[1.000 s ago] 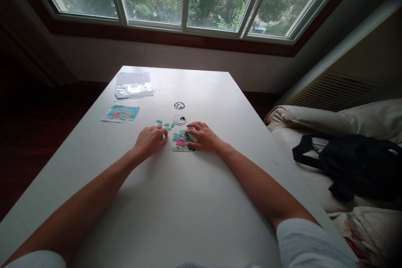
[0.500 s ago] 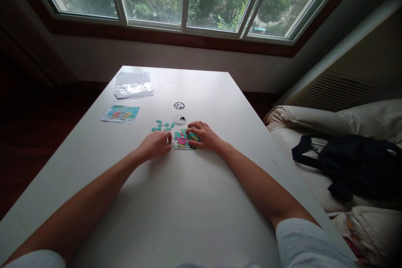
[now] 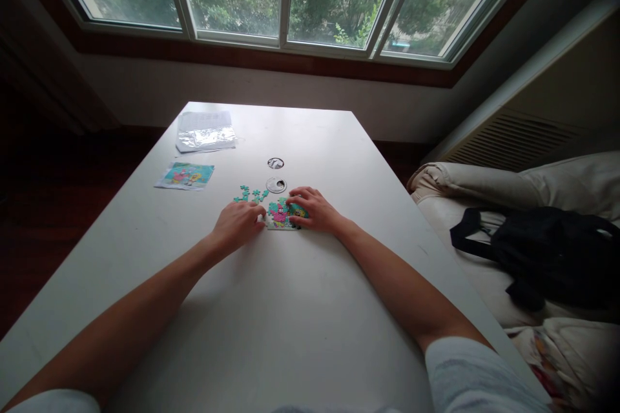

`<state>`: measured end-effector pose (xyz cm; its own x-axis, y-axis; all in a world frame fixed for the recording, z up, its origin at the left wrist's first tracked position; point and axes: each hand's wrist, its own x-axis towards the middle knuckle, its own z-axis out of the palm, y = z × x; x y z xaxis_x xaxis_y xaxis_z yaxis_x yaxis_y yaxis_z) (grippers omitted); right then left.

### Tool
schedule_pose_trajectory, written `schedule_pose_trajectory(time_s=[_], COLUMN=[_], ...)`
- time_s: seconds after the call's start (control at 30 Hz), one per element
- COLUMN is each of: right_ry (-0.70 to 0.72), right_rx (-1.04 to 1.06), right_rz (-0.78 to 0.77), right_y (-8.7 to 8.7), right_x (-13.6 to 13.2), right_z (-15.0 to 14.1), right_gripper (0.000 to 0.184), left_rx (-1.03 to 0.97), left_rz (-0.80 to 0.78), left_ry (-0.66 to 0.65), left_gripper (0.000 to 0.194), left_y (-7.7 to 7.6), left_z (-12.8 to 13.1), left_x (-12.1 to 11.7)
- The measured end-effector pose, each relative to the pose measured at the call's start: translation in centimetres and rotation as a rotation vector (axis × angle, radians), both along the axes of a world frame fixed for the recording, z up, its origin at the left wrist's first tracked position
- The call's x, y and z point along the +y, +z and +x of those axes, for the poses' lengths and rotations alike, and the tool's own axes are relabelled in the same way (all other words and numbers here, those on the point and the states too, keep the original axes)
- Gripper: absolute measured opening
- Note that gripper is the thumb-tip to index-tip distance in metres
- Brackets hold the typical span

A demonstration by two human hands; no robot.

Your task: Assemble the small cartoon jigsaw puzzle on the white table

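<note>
Between the two hands on the white bench (image 3: 290, 310), a partly assembled SpongeBob jigsaw puzzle (image 3: 278, 214) is laid flat. Its left edge is closely bordered by the left hand (image 3: 239, 222), whose fingers are curled downward; whether a piece is pinched there cannot be told. Its right part is partly covered by the right hand (image 3: 317, 211), held with thumb and fingers spread apart and bent over the picture, not clenched. Just beyond the left hand, loose teal jigsaw pieces (image 3: 245, 193) are scattered, and near them a round metal-coloured disc (image 3: 272, 186) is seen. Farther left, well apart from both hands, a printed picture sheet (image 3: 186, 176) is placed, with a shiny clear packet (image 3: 206, 137) lying behind it.
</note>
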<state>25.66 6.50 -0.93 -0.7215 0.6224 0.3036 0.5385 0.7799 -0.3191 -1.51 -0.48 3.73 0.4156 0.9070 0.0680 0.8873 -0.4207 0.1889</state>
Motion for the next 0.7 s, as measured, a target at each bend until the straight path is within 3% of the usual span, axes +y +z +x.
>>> schedule_pose_trajectory(time_s=[0.7], right_ry=[0.006], right_rx=[0.004], right_rz=[0.004], right_y=[0.0], right_x=[0.0], right_z=[0.0], right_gripper=[0.042], left_rx=[-0.157], left_rz=[-0.223], left_ry=[0.118], left_gripper=[0.018], left_y=[-0.7], left_z=[-0.7], left_x=[1.2])
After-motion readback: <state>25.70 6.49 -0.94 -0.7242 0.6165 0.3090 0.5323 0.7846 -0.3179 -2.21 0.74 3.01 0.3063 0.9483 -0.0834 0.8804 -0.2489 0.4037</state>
